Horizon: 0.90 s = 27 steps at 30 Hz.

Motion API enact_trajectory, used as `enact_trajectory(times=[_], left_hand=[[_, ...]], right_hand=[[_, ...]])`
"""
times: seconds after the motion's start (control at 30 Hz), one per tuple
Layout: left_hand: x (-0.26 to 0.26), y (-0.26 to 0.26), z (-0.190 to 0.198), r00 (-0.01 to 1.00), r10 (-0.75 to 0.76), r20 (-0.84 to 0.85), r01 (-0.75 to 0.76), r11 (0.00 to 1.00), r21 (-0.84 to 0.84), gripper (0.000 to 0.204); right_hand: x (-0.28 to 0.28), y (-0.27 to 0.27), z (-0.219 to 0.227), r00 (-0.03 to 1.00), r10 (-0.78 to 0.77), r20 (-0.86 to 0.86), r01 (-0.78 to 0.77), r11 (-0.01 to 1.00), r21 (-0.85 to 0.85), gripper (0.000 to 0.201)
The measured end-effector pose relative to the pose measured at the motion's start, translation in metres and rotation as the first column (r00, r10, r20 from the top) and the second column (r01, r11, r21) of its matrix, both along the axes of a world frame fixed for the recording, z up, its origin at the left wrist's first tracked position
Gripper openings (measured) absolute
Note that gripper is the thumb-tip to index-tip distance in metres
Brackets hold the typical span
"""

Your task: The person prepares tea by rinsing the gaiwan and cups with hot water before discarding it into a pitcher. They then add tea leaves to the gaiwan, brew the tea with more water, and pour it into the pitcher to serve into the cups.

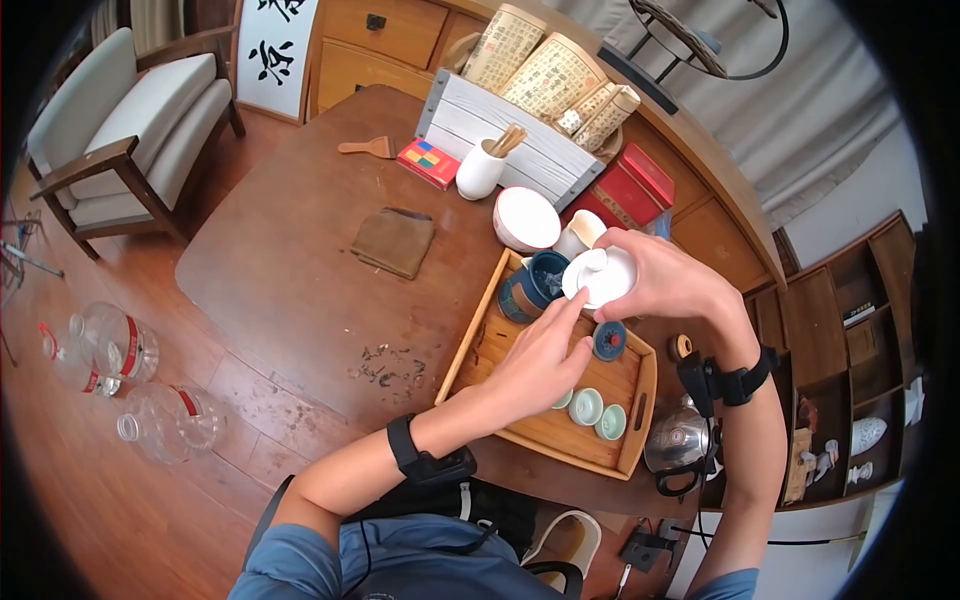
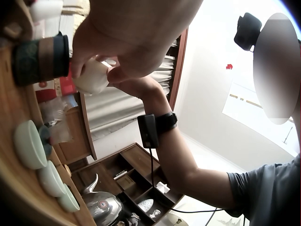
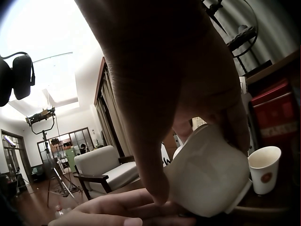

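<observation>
My right hand (image 1: 670,280) grips a white gaiwan (image 1: 612,284) by its sides, its lid on top, above the wooden tray (image 1: 487,345). The left hand (image 1: 540,365) has its fingers stretched out to the gaiwan, fingertips at its near edge. In the right wrist view, the white bowl of the gaiwan (image 3: 204,176) is tilted, with left fingers just below it. Beside it stands a dark blue teapot (image 1: 517,300) without its lid. A blue lid with a red knob (image 1: 609,340) lies on the tray. Several pale green teacups (image 1: 586,406) stand near the tray's front.
Behind the tray are a white bowl (image 1: 527,218), a paper cup (image 3: 265,169) and a red box (image 1: 630,190). A steel kettle (image 1: 677,440) stands to the right. A folded brown cloth (image 1: 393,243) lies on the table. Plastic bottles (image 1: 175,422) stand on the floor.
</observation>
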<state>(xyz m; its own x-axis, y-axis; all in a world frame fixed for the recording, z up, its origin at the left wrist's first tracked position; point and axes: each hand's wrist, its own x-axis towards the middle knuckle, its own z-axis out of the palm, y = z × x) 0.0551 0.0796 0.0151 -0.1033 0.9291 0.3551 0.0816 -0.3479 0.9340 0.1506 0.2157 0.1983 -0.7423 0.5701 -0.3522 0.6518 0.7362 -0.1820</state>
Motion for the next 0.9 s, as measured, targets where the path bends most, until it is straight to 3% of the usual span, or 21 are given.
enact_trajectory(times=[0.23, 0.43, 0.73, 0.8, 0.83, 0.9], left_hand=[[0.001, 0.002, 0.003, 0.998, -0.011, 0.059, 0.01, 1.0, 0.013, 0.063], [-0.005, 0.006, 0.012, 0.997, -0.013, 0.073, 0.011, 0.999, 0.036, 0.063], [-0.003, -0.009, 0.009, 0.984, 0.07, -0.165, -0.062, 0.997, 0.054, 0.06], [0.0, -0.015, 0.007, 0.979, 0.104, -0.178, -0.083, 0.989, 0.122, 0.059], [-0.005, -0.023, 0.018, 0.986, 0.001, -0.168, 0.001, 1.0, 0.009, 0.059], [-0.004, -0.03, 0.016, 0.978, 0.015, -0.21, -0.005, 0.999, 0.047, 0.059]], right_hand=[[-0.009, 0.001, 0.009, 0.998, -0.007, 0.061, 0.008, 1.0, -0.019, 0.073], [-0.011, -0.003, 0.018, 1.0, -0.012, -0.001, 0.012, 1.0, -0.01, 0.075], [0.036, -0.011, -0.025, 0.946, -0.101, -0.31, 0.087, 0.995, -0.057, 0.077], [0.053, -0.02, -0.041, 0.891, -0.194, -0.411, 0.144, 0.978, -0.15, 0.079], [0.059, -0.025, -0.048, 0.856, -0.241, -0.457, 0.163, 0.966, -0.202, 0.079], [0.076, -0.032, -0.067, 0.782, -0.317, -0.536, 0.19, 0.941, -0.28, 0.08]])
